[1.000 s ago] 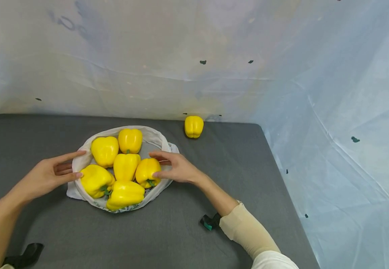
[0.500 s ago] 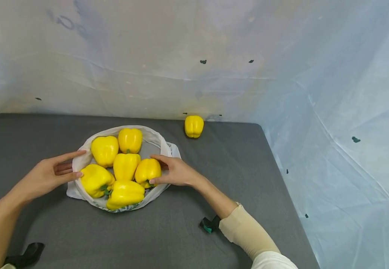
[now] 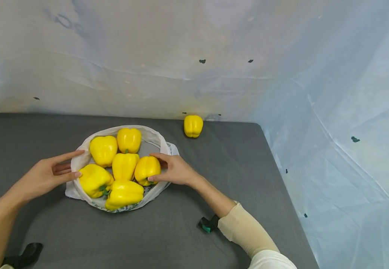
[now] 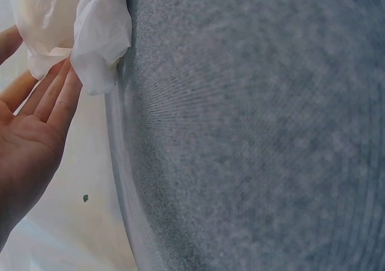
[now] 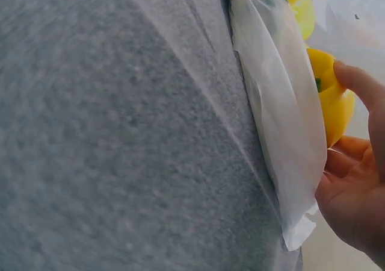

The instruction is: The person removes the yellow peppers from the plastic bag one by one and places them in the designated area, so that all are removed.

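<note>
A white cloth-like bag (image 3: 80,161) lies with its mouth spread, holding several yellow bell peppers (image 3: 124,166). At its right side my right hand (image 3: 177,170) holds one yellow bell pepper (image 3: 146,170), thumb on the near side and fingers behind. The right wrist view shows that pepper (image 5: 337,111) between thumb and fingers, above the bag's edge (image 5: 289,102). My left hand (image 3: 48,177) rests against the bag's left rim, thumb and index finger spread apart. In the left wrist view its nearly straight fingers touch the bag's outside (image 4: 102,36).
A single yellow bell pepper (image 3: 193,126) stands near the far edge of the dark grey table (image 3: 167,239). Pale sheeting (image 3: 160,56) rises behind the table and along its right side. Black straps (image 3: 209,224) hang by both forearms.
The right thumb has slid down and then slightly up on the pepper, which now sits a little higher and more upright. The left hand stays at the rim.
</note>
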Action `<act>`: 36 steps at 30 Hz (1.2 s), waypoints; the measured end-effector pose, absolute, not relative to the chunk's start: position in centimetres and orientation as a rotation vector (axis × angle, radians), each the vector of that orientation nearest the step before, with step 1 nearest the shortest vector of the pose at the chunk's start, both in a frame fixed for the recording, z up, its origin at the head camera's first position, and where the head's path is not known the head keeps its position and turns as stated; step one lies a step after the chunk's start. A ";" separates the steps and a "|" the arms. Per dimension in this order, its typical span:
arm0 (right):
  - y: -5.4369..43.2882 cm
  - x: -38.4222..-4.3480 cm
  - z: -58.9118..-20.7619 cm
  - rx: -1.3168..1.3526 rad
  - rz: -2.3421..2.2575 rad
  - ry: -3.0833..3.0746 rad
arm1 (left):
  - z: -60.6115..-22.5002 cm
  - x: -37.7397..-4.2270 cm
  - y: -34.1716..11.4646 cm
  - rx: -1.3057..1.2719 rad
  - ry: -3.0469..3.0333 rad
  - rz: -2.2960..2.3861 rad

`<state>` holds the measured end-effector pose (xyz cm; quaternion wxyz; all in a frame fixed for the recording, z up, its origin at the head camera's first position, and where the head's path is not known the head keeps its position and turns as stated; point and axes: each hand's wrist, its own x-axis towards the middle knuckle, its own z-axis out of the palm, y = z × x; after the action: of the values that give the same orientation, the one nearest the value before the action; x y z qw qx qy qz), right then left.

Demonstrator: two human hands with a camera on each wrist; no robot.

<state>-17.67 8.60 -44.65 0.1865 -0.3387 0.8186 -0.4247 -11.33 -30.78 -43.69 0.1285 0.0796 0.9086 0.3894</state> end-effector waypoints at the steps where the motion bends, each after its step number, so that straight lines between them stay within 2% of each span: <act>1: 8.7 -17.7 -44.6 -0.954 -1.208 2.302 | -43.7 -11.3 -30.8 0.233 2.641 1.131; 36: 13.2 -20.4 -41.5 -0.814 -1.547 2.231 | -43.3 -11.3 -30.7 0.232 2.615 1.110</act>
<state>-20.44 13.18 -41.53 0.1531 -0.2840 0.7779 -0.5392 -11.34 -30.69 -43.29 0.1452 0.0806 0.9077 0.3854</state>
